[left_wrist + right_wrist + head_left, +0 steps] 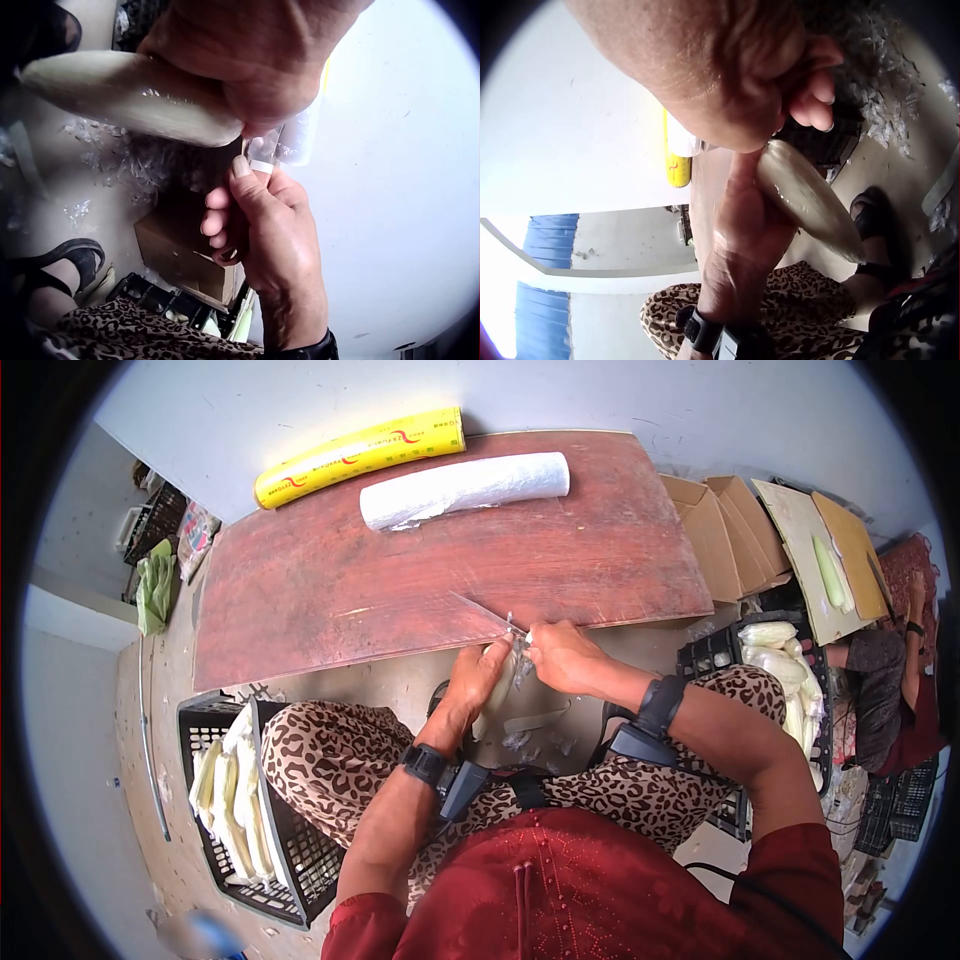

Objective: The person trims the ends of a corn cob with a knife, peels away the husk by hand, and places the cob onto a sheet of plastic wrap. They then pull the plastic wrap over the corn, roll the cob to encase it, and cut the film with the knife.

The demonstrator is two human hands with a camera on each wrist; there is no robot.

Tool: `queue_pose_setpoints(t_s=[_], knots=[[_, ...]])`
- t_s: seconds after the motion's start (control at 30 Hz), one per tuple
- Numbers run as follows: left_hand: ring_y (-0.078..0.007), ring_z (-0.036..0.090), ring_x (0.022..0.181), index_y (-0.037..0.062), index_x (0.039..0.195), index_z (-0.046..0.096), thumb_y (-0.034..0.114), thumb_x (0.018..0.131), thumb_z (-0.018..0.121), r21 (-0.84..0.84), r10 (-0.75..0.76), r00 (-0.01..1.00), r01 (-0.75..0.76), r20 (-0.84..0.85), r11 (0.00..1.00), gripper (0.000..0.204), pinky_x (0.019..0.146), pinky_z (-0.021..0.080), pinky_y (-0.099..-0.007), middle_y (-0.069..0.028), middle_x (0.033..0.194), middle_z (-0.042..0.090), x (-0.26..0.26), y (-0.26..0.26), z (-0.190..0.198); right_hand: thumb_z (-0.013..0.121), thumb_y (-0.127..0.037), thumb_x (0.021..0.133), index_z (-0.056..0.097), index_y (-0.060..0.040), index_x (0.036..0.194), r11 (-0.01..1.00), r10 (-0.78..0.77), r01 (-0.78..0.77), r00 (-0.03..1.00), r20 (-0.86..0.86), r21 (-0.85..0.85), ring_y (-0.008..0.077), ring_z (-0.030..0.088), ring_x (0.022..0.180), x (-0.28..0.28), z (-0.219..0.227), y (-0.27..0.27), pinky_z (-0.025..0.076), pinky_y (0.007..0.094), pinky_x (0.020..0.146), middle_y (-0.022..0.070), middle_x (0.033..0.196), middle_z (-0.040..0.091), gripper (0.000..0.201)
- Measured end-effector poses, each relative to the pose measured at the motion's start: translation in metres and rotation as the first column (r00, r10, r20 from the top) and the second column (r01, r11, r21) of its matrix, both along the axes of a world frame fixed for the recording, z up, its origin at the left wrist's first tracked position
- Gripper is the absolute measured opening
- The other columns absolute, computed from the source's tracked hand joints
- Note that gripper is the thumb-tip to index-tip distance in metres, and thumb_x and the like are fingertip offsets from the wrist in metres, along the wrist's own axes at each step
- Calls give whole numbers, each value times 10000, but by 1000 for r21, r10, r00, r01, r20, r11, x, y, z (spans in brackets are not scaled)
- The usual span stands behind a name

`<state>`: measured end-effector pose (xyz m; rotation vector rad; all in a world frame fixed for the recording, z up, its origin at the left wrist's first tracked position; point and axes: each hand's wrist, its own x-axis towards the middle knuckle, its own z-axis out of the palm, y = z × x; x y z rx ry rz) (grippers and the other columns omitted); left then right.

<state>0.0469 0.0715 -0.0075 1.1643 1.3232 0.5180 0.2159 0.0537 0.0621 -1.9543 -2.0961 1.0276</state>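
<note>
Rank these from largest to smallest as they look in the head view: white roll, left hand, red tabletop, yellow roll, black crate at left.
1. Red tabletop
2. Black crate at left
3. Yellow roll and white roll: too alike to rank
4. Left hand

Two rolls (465, 491), one table (330, 580), seemingly one knife (484, 610)
</note>
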Motion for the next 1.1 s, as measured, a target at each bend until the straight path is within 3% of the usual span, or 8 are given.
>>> queue_pose_setpoints(t_s=[0.4,0.47,0.53,0.6,0.7,0.8,0.93,1.1], knots=[[-289,612,1027,-83,1153,609,425,888,583,71,21,999,-18,-45,997,574,910,442,-364,-243,1080,655,0,0,-7,570,-136,888,595,75,963,999,40,-41,995,89,17,486,625,847,-1,-5,0,500,524,739,321,849,632,226],[-155,487,786,-30,943,617,408,917,562,110,29,999,-24,-45,994,442,674,380,-314,-71,844,563,0,-2,-6,582,-111,857,601,72,981,999,49,-50,993,108,2,468,630,884,1,-3,-2,509,510,762,310,889,640,222],[-86,427,669,-4,843,623,396,931,554,128,37,998,-31,-43,991,415,559,354,-287,15,730,520,1,-2,-7,598,-64,797,618,62,1017,998,56,-51,990,126,-44,429,642,958,3,6,-5,526,484,804,289,969,654,254],[-83,433,675,-5,856,629,390,931,560,125,42,998,-37,-38,992,407,565,363,-285,15,739,528,1,-1,-10,585,-98,854,574,79,979,998,58,-60,993,104,10,465,631,880,7,2,-9,506,508,752,310,878,637,216],[-312,623,1035,-87,1138,615,431,875,587,87,33,999,-30,-34,996,582,905,448,-376,-255,1081,656,-2,2,-16,577,-112,885,539,88,955,996,70,-74,995,74,45,482,627,831,13,-5,-15,492,520,714,322,818,624,215],[-327,636,1013,-98,1117,620,434,875,584,68,13,993,-6,-114,998,586,885,458,-383,-267,1049,661,-2,4,-16,575,-115,890,525,88,946,997,64,-66,996,68,34,481,627,817,19,-6,-21,486,518,700,321,800,619,216],[-333,645,989,-106,1101,623,435,875,583,107,29,997,-21,-71,994,588,873,464,-384,-275,1022,664,-3,4,-23,572,-124,899,515,85,939,999,49,-49,993,109,-4,484,626,802,21,0,-26,485,512,691,319,786,616,220],[-339,644,995,-106,1105,621,435,880,578,101,2,995,8,-95,995,587,881,462,-384,-276,1034,663,-2,4,-18,547,-89,884,540,68,986,995,13,-2,994,113,-101,465,628,905,21,13,-31,497,499,771,311,902,639,188]])
